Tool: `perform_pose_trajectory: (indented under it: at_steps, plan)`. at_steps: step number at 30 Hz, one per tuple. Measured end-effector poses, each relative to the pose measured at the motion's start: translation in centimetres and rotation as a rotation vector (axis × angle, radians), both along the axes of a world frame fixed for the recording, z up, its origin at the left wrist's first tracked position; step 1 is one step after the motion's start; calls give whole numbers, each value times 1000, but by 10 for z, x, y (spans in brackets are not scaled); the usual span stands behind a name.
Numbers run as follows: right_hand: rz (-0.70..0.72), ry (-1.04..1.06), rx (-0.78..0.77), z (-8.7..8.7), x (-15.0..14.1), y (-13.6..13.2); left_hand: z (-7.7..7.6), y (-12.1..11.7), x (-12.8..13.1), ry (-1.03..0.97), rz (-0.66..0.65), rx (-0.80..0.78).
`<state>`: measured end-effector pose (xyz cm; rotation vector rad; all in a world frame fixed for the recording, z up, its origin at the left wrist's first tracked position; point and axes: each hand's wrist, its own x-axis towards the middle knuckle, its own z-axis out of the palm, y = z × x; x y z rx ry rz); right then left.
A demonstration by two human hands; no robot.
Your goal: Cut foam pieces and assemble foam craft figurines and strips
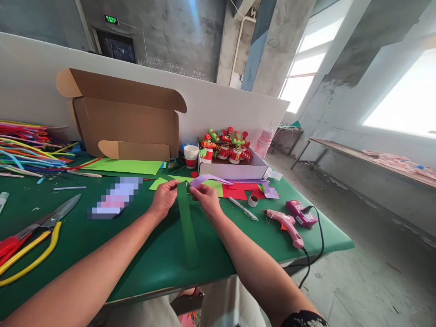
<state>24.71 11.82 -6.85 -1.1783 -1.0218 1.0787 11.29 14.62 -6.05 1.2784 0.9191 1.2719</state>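
Note:
A long green paper strip (pixel 187 222) hangs down from between my two hands over the green tabletop. My left hand (pixel 165 198) is closed, its thumb and finger pinching the strip's upper end. My right hand (pixel 207 198) is also closed in a pinch, with a purple paper strip (pixel 211 178) running from its fingertips off to the right. Both strips come close together at the fingertips; exactly how they overlap there is hard to make out.
A white box (pixel 235 171) of red and green paper figures stands behind my hands, beside paper cups (pixel 191 156). At right lie a pen (pixel 243 208) and a pink glue gun (pixel 285 223) with a cord. At left are scissors (pixel 51 220) and an opened cardboard box (pixel 126 122).

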Motion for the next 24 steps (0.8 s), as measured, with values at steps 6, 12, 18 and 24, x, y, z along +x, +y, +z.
perform_pose_trajectory:
  at_steps: [6, 12, 18, 24]
  plan:
    - [5, 19, 6, -2, 0, 1, -1, 1, -1, 31, -25, -11]
    - [-28, 26, 16, -8, 2, 4, 0, -3, 1, 50, -44, -7]
    - [-1, -78, 1, -14, 5, 7, 2, -5, 1, 115, -10, 144]
    - [112, -41, -111, -2, 14, 2, -12, 30, -19, 3, 213, -63]
